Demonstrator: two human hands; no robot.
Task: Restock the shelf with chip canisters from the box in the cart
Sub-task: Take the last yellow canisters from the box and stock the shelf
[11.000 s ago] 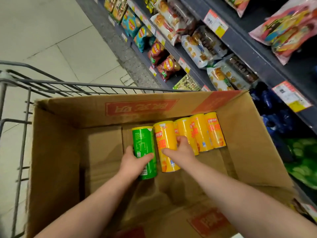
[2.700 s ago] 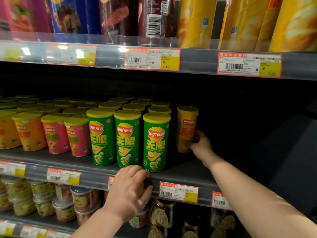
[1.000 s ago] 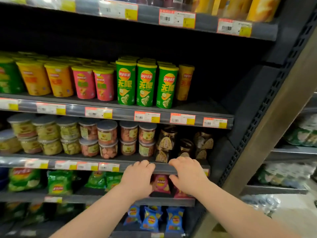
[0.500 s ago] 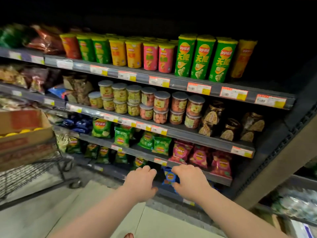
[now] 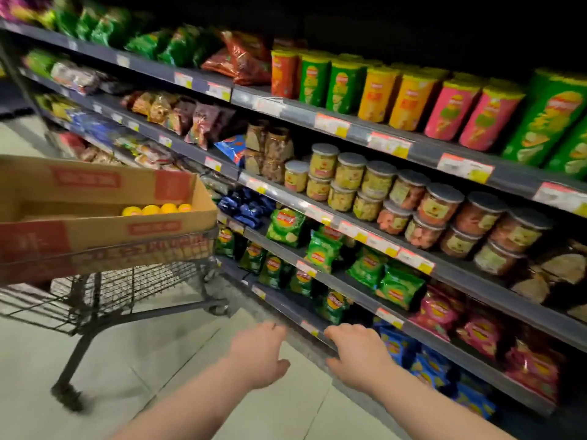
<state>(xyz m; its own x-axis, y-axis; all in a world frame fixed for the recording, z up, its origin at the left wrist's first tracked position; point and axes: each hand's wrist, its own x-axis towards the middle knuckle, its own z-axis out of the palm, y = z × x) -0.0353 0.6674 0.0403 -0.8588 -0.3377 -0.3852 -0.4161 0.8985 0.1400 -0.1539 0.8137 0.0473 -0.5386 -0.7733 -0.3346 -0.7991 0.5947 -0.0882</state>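
Observation:
A cardboard box (image 5: pixel 178 219) sits in a wire cart (image 5: pixel 133 281) at the left, with the yellow tops of several chip canisters (image 5: pixel 157 209) showing inside. On the upper shelf (image 5: pixel 422 147) at the right stand rows of canisters: orange-red, green (image 5: pixel 551 119), yellow (image 5: pixel 378 93) and pink (image 5: pixel 451 111). My left hand (image 5: pixel 259 355) and my right hand (image 5: pixel 357 354) hang low in front of me over the floor, fingers loosely bent, holding nothing. They are well to the right of the cart.
Below the canister shelf run shelves of lidded snack tubs (image 5: pixel 409 198), green chip bags (image 5: pixel 320 250), pink bags (image 5: pixel 441 311) and blue bags (image 5: pixel 400 346). More bagged snacks (image 5: pixel 197 117) line the shelves further left. Pale floor tiles (image 5: pixel 165 360) lie between me and the cart.
My view has swung left and the cart with its box has come closer into view. Both empty hands stay low in front of me; the canister shelf has slid to the upper right.

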